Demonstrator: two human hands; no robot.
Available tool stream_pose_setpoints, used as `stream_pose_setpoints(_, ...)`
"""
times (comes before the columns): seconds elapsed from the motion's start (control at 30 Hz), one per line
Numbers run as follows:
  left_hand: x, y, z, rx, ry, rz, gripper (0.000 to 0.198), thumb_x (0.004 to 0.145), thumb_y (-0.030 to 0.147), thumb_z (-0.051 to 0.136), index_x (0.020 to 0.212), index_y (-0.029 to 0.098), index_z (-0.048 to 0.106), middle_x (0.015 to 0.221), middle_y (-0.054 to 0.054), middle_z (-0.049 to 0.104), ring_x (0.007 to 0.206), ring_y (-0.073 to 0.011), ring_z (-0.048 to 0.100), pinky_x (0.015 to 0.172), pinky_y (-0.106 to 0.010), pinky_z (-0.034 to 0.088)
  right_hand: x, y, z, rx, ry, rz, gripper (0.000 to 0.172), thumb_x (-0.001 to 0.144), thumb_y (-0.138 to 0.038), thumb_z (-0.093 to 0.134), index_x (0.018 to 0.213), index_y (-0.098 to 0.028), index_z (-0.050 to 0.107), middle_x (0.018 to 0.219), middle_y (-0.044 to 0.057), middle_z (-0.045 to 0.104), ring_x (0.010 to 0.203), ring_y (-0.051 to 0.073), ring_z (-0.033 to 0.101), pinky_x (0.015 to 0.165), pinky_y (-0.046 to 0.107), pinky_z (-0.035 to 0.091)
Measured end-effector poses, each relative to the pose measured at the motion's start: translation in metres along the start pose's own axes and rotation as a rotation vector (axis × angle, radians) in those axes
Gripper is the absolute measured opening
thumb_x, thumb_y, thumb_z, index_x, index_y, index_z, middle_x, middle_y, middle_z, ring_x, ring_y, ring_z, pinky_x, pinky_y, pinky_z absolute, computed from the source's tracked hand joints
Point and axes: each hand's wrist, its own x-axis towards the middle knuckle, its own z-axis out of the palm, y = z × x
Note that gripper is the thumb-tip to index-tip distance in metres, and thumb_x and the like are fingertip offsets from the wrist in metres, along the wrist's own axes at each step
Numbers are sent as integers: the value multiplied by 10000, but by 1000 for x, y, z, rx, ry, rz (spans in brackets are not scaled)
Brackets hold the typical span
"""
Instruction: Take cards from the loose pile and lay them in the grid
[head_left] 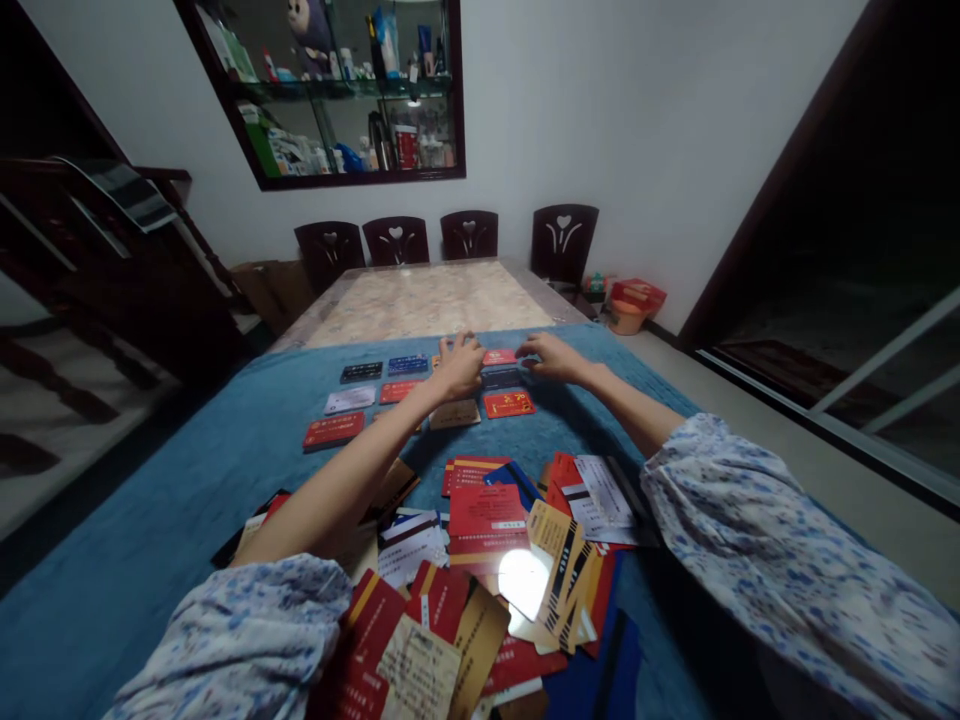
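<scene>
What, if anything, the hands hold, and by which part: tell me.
It cannot be told: the left hand and right hand are at opposite sides of a red card, but any grip is unclear.

Table [442, 290]: chairs [395, 240] behind, cloth [187, 500] over its near part.
Loose cards [487, 512]: heaped on the cloth, near side.
Card rows [508, 405]: on the cloth, beyond the heap.
Cabinet [456, 100]: in the wall [540, 110] behind the chairs.
Railing [71, 378]: left of the table.
Bucket [624, 318]: right of it.
</scene>
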Motion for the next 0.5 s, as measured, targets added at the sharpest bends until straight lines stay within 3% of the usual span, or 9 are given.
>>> stream_pose_setpoints(0.2,-33,11,-7,-45,46,9,405,822,70,487,1184,193,621,1290,-139,610,1394,-324,308,1010,-554,302,-35,-23,-12,-5,55,-40,213,891,-197,551,932,-166,757,929,92,694,870,201,575,770,276,404)
stream_pose_setpoints(0.5,-74,38,-11,-82,70,27,407,827,67,466,1183,197,614,1322,-125,605,1412,-320,309,1050,-592,268,-80,-57,-27,-15,56,-64,205,900,-187,540,922,-178,743,915,88,683,864,205,552,732,288,372)
